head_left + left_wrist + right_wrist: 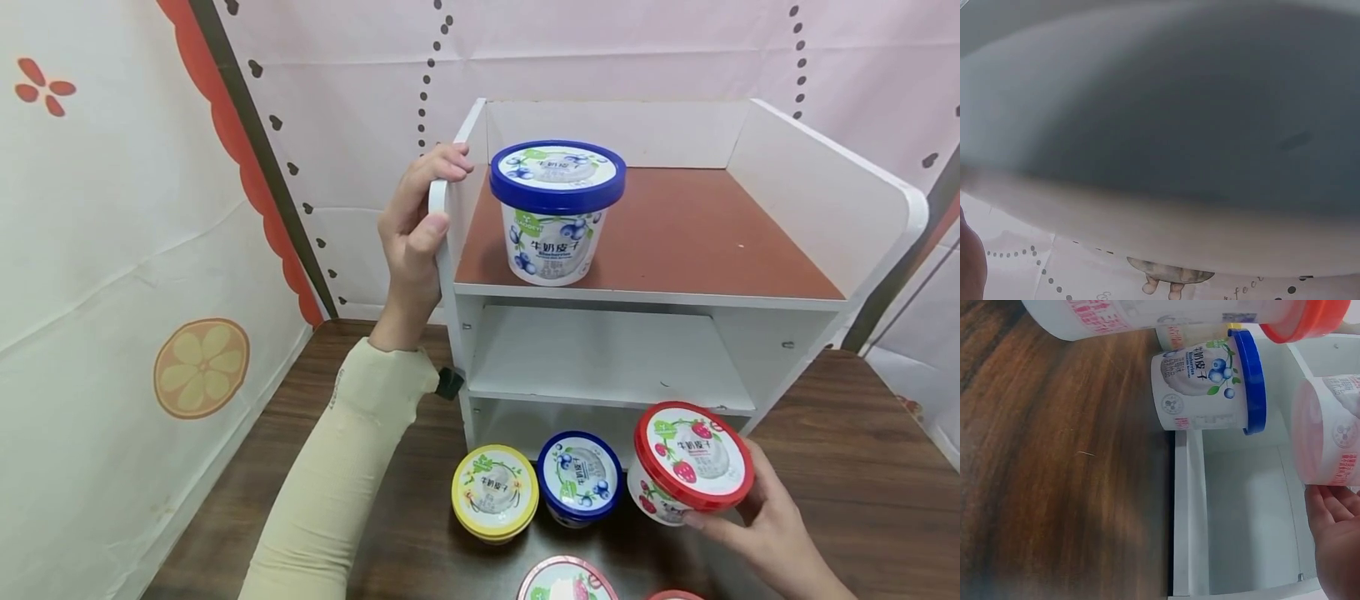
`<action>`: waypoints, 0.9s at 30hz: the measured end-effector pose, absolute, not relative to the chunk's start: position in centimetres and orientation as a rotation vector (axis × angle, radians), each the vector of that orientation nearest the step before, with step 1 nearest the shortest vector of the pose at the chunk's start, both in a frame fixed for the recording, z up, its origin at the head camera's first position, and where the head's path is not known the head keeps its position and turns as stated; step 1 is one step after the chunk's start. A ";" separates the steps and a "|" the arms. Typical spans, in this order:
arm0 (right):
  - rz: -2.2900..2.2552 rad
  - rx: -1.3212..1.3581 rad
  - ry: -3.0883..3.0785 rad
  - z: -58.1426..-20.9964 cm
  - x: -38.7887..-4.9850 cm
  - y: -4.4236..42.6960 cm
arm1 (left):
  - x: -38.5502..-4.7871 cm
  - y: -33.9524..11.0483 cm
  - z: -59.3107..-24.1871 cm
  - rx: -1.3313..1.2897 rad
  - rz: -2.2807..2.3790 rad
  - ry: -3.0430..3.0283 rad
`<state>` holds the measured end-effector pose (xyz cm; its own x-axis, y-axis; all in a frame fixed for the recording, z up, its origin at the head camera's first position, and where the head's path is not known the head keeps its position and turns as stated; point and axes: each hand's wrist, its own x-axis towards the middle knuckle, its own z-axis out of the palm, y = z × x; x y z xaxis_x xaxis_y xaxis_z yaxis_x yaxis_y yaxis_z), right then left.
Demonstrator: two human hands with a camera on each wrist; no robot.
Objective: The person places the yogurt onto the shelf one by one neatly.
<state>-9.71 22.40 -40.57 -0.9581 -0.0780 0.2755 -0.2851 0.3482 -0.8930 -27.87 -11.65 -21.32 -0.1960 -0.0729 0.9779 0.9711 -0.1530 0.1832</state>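
Note:
My left hand (420,221) grips the upper left side panel of a small white shelf (600,354), fingers over its edge. In my right hand (772,521) is a red-lidded strawberry tub (693,458), lifted and tilted in front of the shelf's lower right part. The right wrist view shows fingertips under the side of that tub (1332,434). On the brown top shelf, at the left front, stands a blue-lidded blueberry tub (557,212). A second blueberry tub (579,479) and a yellow-lidded tub (495,493) stand on the table before the shelf.
Nearer on the dark wooden table (847,467) are a pink-rimmed tub (567,581) and part of another red lid (675,595), both cut off by the frame's edge. Patterned cloth (360,67) hangs behind and to the left. The shelf's right side panel (832,192) stands tall.

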 end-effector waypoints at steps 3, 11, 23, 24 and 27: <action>1.667 0.335 -2.407 -40.4 -9.7 22.3 | -27.8 -11.6 -21.4 -1.146 -1.506 -1.212; 1.637 0.343 -2.383 -39.9 -9.6 22.0 | -27.9 -11.6 -21.5 -1.151 -1.513 -1.215; 1.775 0.429 -2.214 -39.4 -9.9 22.3 | -27.9 -11.5 -21.4 -1.161 -1.511 -1.205; 1.777 0.430 -2.212 -39.3 -9.9 22.3 | -27.9 -11.5 -21.4 -1.161 -1.510 -1.205; 1.759 0.433 -2.219 -39.0 -10.0 22.2 | -27.9 -11.6 -21.4 -1.165 -1.505 -1.202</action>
